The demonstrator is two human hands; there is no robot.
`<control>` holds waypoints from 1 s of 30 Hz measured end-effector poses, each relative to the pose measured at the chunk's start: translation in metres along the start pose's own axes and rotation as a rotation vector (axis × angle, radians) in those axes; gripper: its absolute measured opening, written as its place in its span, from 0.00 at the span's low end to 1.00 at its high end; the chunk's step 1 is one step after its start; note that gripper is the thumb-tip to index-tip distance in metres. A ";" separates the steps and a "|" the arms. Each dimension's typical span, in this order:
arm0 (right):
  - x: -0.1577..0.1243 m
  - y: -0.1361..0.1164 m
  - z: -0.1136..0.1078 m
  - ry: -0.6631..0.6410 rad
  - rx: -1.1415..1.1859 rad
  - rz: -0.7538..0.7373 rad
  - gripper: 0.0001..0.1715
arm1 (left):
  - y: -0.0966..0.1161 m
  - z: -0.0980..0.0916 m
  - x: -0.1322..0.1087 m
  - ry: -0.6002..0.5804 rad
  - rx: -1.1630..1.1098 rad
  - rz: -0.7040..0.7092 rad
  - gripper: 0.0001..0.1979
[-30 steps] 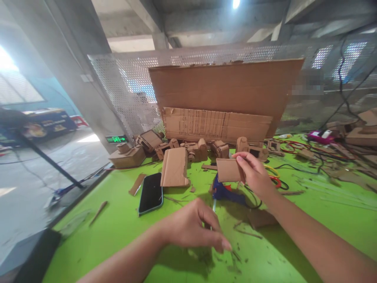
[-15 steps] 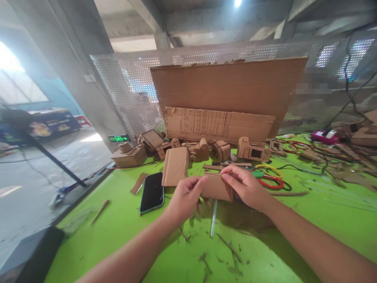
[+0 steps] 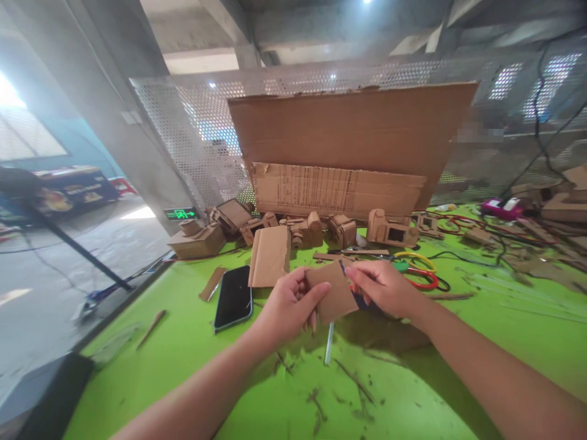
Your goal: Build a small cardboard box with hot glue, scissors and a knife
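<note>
A small, roughly rectangular piece of cardboard (image 3: pixel 336 297) is tilted above the green table, pinched at its left side by my left hand (image 3: pixel 293 302), thumb on its face. My right hand (image 3: pixel 383 287) is closed at the upper right edge of the piece. Partly hidden in those fingers is a dark blue tool (image 3: pixel 365 303); a bit of blue also shows at the card's top corner. Its exact kind cannot be made out. Left of the hands lie a larger folded cardboard piece (image 3: pixel 269 256) and a phone (image 3: pixel 233 297). Below the card is a clear glue stick (image 3: pixel 329 343).
Several cardboard camera models (image 3: pixel 392 229) line the back, before a large upright cardboard sheet (image 3: pixel 353 128). Scissors with red handles (image 3: pixel 424 281) lie right of my hand. A purple device (image 3: pixel 502 208), cables and scraps crowd the far right. A wooden stick (image 3: pixel 151 329) lies left.
The cardboard piece has turned, its face now tilted more towards me. My left thumb has moved onto its face. My right fingers have shifted to its right edge, and more of the blue tool shows.
</note>
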State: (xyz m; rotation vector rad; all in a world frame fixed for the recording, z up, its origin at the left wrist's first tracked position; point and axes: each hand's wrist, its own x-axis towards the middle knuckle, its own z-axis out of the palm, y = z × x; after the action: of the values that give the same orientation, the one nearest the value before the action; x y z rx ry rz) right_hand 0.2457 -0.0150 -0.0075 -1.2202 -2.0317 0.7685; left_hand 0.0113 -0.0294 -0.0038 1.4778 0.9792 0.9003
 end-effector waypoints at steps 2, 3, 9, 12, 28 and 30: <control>0.005 0.014 -0.014 0.160 -0.334 0.006 0.24 | 0.004 0.000 -0.004 -0.082 0.031 -0.038 0.16; 0.007 0.022 -0.021 0.218 -0.468 0.065 0.20 | 0.006 0.001 -0.007 -0.133 0.047 -0.056 0.16; 0.014 0.063 -0.044 0.338 -0.617 0.151 0.10 | 0.014 0.009 -0.021 -0.359 0.118 -0.069 0.10; 0.017 0.072 -0.036 0.307 -0.657 0.092 0.11 | 0.010 0.011 -0.021 -0.408 0.109 -0.043 0.10; 0.063 0.048 -0.015 0.041 -0.858 -0.029 0.17 | 0.007 0.013 -0.026 -0.403 0.516 0.058 0.24; 0.077 0.048 -0.014 -0.056 -0.895 -0.012 0.15 | 0.009 0.011 -0.027 -0.420 0.530 0.063 0.25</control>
State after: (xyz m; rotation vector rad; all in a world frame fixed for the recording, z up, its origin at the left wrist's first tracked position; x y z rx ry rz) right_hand 0.2541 0.0764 -0.0174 -1.6391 -2.5129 -0.1812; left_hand 0.0125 -0.0594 0.0033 2.0502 0.8910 0.3476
